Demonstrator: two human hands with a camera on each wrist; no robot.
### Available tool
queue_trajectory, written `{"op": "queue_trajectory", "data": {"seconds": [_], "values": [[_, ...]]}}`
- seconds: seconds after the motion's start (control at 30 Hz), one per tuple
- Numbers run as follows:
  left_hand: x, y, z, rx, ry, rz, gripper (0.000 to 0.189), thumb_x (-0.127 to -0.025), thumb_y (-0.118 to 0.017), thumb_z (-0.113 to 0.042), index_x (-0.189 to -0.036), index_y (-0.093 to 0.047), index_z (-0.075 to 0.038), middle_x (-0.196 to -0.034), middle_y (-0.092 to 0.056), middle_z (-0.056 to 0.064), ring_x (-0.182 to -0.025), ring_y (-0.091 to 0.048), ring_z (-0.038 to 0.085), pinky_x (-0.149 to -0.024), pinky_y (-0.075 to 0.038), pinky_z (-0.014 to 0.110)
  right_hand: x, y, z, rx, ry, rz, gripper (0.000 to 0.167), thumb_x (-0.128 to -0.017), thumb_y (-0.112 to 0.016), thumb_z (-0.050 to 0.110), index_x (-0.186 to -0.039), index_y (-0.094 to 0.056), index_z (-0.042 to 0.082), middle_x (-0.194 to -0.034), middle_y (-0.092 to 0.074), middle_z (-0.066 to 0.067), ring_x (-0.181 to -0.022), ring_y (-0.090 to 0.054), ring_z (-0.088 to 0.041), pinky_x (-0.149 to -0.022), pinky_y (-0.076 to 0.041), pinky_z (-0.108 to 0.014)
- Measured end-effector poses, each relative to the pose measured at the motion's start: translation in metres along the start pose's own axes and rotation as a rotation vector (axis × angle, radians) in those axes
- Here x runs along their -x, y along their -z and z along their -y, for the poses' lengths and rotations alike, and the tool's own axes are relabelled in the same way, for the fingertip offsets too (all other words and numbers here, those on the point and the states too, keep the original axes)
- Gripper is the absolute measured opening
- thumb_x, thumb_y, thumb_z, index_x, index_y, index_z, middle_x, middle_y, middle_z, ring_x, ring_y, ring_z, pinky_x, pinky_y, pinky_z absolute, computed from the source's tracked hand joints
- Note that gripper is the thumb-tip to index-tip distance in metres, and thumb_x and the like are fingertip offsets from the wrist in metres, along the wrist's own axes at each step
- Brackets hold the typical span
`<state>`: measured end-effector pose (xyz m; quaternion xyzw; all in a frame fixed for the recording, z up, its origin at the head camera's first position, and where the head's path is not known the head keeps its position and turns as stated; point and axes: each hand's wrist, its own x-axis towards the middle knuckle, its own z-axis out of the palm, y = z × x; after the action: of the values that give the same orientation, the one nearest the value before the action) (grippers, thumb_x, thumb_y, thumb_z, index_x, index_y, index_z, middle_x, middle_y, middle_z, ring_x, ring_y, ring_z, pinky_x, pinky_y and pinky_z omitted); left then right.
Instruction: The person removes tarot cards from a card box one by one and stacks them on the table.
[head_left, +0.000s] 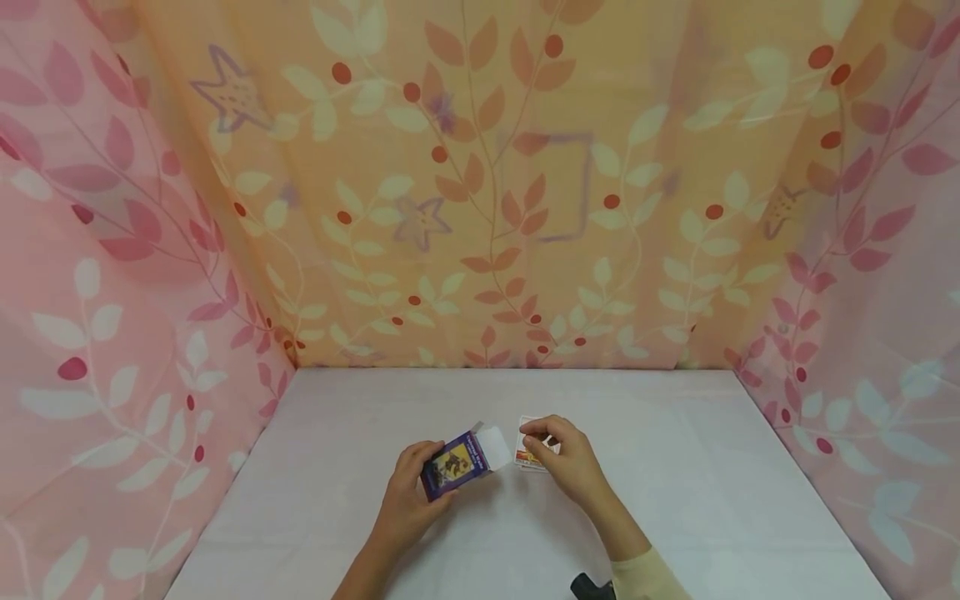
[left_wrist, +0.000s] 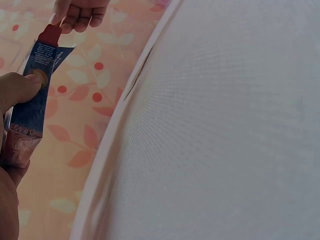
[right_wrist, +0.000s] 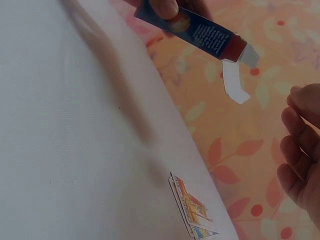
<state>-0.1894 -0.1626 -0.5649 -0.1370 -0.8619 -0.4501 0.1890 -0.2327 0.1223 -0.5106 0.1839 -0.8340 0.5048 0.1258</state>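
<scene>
My left hand (head_left: 408,492) grips a dark blue card box (head_left: 453,467) with a yellow picture on its front, thumb along one narrow side in the left wrist view. The box is tilted, its white end flap (right_wrist: 232,82) folded out toward the right. My right hand (head_left: 572,467) is apart from the box, fingers loosely bent with nothing between them in the right wrist view (right_wrist: 305,145). Below it a small stack of printed cards (right_wrist: 196,209) lies on the white table, partly covered by the right hand in the head view.
The white table (head_left: 337,433) ends at an orange leaf-patterned curtain (head_left: 480,275) behind, with pink patterned curtains at both sides. A black object (head_left: 591,587) shows at the bottom edge beside the right sleeve (head_left: 648,575).
</scene>
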Motion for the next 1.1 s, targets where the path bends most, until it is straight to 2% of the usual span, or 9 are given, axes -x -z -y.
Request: {"op": "queue_trajectory", "data": {"seconds": [0.27,0.5,0.77,1.1], "values": [[0.002,-0.001,0.0,-0.003,-0.004,-0.007,0.085,-0.07,-0.095,-0.011,-0.144,-0.055,-0.024,-0.139,-0.052,-0.01,-0.127,-0.052,0.01,-0.107,-0.051,0.047,0.004,-0.005,0.003,-0.003,0.011,0.002,0.013,-0.091,-0.077,0.014,-0.102,-0.076,0.02,-0.094,-0.069,0.012,-0.089,-0.06,-0.007,-0.078,-0.053,-0.032],[0.002,-0.003,0.0,0.01,-0.014,0.006,0.084,-0.07,-0.096,-0.012,-0.143,-0.056,-0.018,-0.139,-0.052,-0.009,-0.128,-0.052,0.011,-0.108,-0.05,0.046,0.006,-0.011,0.002,-0.01,0.04,0.004,0.013,-0.089,-0.079,0.01,-0.1,-0.077,0.015,-0.089,-0.067,0.009,-0.084,-0.058,-0.006,-0.072,-0.053,-0.03],[0.002,-0.002,-0.001,-0.012,-0.04,0.002,0.084,-0.069,-0.096,-0.014,-0.143,-0.056,-0.017,-0.139,-0.052,-0.009,-0.127,-0.052,0.011,-0.107,-0.051,0.046,0.006,-0.015,0.003,0.011,0.002,0.034,0.011,-0.091,-0.078,0.013,-0.1,-0.077,0.018,-0.088,-0.065,0.015,-0.083,-0.057,-0.007,-0.07,-0.05,-0.024],[0.002,-0.003,0.001,-0.037,-0.067,0.005,0.087,-0.068,-0.097,-0.013,-0.144,-0.054,-0.022,-0.14,-0.051,-0.009,-0.127,-0.053,0.012,-0.106,-0.052,0.041,0.008,-0.018,0.004,0.003,-0.046,0.075,0.012,-0.091,-0.079,0.017,-0.101,-0.077,0.023,-0.088,-0.064,0.013,-0.082,-0.057,-0.008,-0.071,-0.051,-0.023]]}}
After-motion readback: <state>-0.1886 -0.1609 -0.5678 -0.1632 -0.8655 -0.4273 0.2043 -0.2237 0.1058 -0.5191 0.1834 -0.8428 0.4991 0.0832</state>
